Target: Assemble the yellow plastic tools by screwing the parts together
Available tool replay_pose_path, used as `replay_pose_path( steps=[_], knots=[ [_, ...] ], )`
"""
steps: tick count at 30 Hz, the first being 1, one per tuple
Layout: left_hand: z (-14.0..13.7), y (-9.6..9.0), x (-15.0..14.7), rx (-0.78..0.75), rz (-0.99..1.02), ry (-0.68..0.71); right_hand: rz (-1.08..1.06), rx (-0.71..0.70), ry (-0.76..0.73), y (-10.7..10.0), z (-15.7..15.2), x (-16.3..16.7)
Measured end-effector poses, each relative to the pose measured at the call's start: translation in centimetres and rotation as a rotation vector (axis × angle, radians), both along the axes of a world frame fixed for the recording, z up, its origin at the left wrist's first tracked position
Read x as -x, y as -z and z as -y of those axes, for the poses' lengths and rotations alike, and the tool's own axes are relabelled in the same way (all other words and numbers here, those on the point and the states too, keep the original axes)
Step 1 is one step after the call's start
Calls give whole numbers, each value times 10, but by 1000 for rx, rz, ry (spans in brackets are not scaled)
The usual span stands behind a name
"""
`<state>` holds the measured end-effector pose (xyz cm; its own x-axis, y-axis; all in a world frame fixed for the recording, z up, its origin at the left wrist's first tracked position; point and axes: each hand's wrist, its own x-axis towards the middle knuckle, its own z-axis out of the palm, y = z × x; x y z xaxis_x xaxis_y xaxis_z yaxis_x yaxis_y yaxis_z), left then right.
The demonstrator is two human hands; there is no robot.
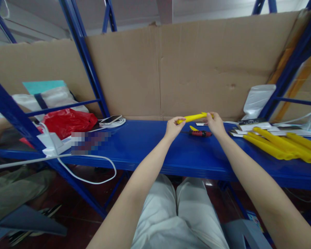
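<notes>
A slim yellow tube-like piece [194,118] is held up above the blue shelf, lying nearly level between my hands. My left hand [174,127] pinches its left end. At the other end, the fingers of my right hand [215,123] close on the tip, where a small bit sticks up. Below and between the hands, a red and black screwdriver-like tool [200,133] rests on the shelf, its thin shaft pointing left. Just behind that tool lies a small yellow piece [193,128]. What the yellow piece is exactly, I cannot make out.
Several yellow tubes [277,143] lie on the blue shelf [140,145] at right, beside small boxes [254,124]. Leftward are a phone [112,119] on a coiled white cable, a red plastic bag [69,119] and a power strip [54,147]. Cardboard [197,69] stands behind; another person sits far left.
</notes>
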<state>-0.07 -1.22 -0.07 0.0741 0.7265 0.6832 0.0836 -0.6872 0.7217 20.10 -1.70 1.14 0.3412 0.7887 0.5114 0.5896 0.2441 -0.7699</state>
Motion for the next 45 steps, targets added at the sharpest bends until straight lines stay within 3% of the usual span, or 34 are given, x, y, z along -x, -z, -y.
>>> replay_pose_path(
  steps=[6, 10, 21, 26, 38, 45],
  knots=[
    [1, 3, -2, 94, -40, 142, -178, -137, 17, -8, 9, 5],
    [5, 4, -3, 120, -96, 157, -238, -182, -4, -8, 8, 3],
    [19, -1, -4, 110, -432, -114, 62, -352, -27, -2, 10, 6],
    [26, 0, -3, 12, -611, -151, 149, -388, -52, -3, 14, 10],
    [21, 1, 0, -30, -650, -295, 181, -182, -99, -2, 23, 26],
    [25, -3, 1, -10, -616, -334, 185, -91, -270, 3, 19, 36]
  ],
)
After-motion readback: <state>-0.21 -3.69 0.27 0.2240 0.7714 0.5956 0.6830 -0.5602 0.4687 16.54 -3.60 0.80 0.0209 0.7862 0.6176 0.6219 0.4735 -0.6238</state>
